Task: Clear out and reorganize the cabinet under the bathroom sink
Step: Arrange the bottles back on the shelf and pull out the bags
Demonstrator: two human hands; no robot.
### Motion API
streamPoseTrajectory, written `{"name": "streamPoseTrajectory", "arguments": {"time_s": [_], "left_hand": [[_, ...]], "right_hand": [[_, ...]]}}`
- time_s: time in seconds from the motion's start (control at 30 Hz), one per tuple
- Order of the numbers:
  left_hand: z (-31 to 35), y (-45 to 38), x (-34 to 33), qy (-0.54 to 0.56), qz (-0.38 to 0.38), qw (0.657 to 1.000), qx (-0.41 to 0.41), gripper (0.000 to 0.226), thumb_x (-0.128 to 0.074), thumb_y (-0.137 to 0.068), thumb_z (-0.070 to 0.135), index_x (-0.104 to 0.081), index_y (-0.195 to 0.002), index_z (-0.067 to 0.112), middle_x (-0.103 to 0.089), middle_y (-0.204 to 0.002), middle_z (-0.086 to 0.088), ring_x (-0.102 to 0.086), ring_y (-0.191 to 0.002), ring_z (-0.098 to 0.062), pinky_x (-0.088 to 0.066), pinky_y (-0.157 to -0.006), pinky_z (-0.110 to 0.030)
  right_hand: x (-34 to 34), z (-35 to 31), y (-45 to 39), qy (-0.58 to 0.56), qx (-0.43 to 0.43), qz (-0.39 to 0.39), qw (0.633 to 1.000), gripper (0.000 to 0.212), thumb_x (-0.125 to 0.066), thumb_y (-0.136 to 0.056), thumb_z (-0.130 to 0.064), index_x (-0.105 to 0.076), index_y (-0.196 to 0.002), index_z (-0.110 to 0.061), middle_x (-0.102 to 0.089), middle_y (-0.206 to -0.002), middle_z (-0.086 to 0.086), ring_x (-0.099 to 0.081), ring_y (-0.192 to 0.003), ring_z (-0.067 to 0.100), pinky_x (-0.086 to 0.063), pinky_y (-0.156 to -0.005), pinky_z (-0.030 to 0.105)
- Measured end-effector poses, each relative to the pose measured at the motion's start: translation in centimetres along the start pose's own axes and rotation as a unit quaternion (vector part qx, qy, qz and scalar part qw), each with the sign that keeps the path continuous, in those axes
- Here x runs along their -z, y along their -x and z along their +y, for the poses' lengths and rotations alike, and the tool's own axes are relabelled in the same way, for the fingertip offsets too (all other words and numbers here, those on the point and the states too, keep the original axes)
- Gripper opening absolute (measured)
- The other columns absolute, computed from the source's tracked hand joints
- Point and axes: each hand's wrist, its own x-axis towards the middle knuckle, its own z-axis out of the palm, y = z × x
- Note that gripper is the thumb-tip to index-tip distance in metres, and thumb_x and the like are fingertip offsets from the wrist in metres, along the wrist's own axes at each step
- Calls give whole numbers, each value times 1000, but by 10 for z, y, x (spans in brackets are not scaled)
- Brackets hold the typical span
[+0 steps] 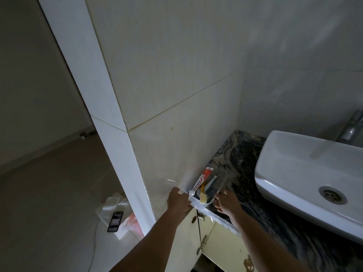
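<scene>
Clear plastic tray [214,190] sits on the dark marbled counter [245,163], at the counter's front-left corner, against the tiled wall [176,95] and well left of the white sink [290,169]. It holds a red-and-white toothpaste tube [202,178], a grey cylindrical item [211,182] and a yellow-tipped object [203,199] whose kind cannot be told. The tray's long axis, like the tube's, runs from the counter's front edge back and slightly rightward along the wall, so its near short end faces the person.

Both hands flank that near end. The left hand [177,200] is at the tray's left corner, fingers curled and apparently pinching the rim; motion blur keeps this from being certain. The right hand [225,199] is at the right corner, fingers bent toward the rim, but whether they touch or grasp it cannot be told. Neither hand is clearly nearer; the tray lies between and just beyond them.

Below the counter's front edge the cream cabinet doors [216,238] appear closed, with hinges visible. On the floor left of the counter, past the wall's white edge, lie a phone [115,221] and a plastic bag [115,205].

Judgement: the tray is being set on or lifted off the counter; either move follows its long axis, toward or away from the person.
</scene>
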Motion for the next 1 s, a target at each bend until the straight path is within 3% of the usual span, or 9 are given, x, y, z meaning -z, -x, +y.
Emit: {"name": "streamPoseTrajectory", "arguments": {"time_s": [0.1, 0.17, 0.27, 0.33, 0.43, 0.63, 0.77, 0.87, 1.0], "left_hand": [[-4, 10, 7, -63, -16, 997, -30, 44, -60, -91, 9, -45, -133, 6, -56, -130, -18, -62, -107, -32, -58, -80, -35], [-11, 19, 13, -122, -14, 991, -44, 44, -65, -89, 15, -49, -129, 7, -58, -127, -13, -61, -110, -31, -52, -95, -38], [-33, 38, 17, -149, -35, 986, -71, 30, -57, -93, 12, -57, -121, 3, -66, -114, -15, -67, -99, -30, -55, -87, -35], [-53, 52, 21, -174, -80, 978, -83, 25, -54, -95, 11, -57, -118, 3, -66, -112, -16, -69, -95, -29, -55, -82, -32], [-103, 63, 26, -201, -122, 969, -77, 21, -55, -90, 12, -60, -110, 12, -68, -107, -14, -69, -81, -23, -55, -71, -30], [-248, 87, 36, -290, -224, 930, -30, 24, -56, -87, 20, -62, -109, 15, -69, -104, -9, -69, -84, -25, -54, -72, -27], [-347, 111, 48, -326, -269, 906, 4, 24, -58, -83, 18, -63, -106, 12, -69, -103, -17, -67, -92, -36, -56, -83, -40], [-386, 132, 53, -357, -278, 891, 26, 17, -58, -84, 15, -62, -101, 15, -69, -97, -15, -68, -82, -31, -57, -74, -32], [-425, 151, 36, -402, -288, 868, 43, 25, -59, -86, 20, -62, -110, 12, -67, -106, -9, -61, -88, -22, -46, -74, -24]], "right_hand": [[4, 7, 13, 18, 24, 18, 999, 25, -53, -92, -12, -54, -115, -4, -55, -75, -1, -56, -69, 13, -49, -68, 27], [6, 12, 27, 18, 44, 45, 998, 27, -55, -90, -9, -54, -115, 1, -58, -82, 3, -60, -77, 16, -52, -75, 30], [5, 24, 67, -44, 39, 57, 997, 25, -54, -89, -5, -52, -114, -5, -58, -80, 6, -57, -68, 15, -49, -58, 20], [1, 40, 97, -49, 23, 63, 996, 19, -55, -91, -10, -53, -109, -13, -61, -80, 1, -60, -67, 12, -49, -60, 21], [-7, 79, 136, -78, -36, 69, 994, 15, -57, -91, -11, -58, -105, -10, -65, -84, 3, -63, -66, 15, -51, -64, 25], [-37, 196, 214, -70, -168, 68, 981, 9, -56, -90, -3, -58, -98, -6, -62, -83, 13, -56, -58, 18, -44, -52, 22], [-55, 281, 263, -44, -248, 65, 966, 6, -59, -88, -6, -59, -91, -11, -63, -74, 8, -58, -56, 16, -43, -51, 20], [-50, 331, 297, -45, -301, 65, 950, 7, -58, -88, -6, -56, -86, -13, -61, -76, 8, -57, -55, 15, -42, -48, 18], [-26, 388, 322, -33, -342, 61, 937, 8, -59, -87, -10, -56, -81, -15, -65, -84, 8, -61, -59, 14, -45, -54, 22]]}}
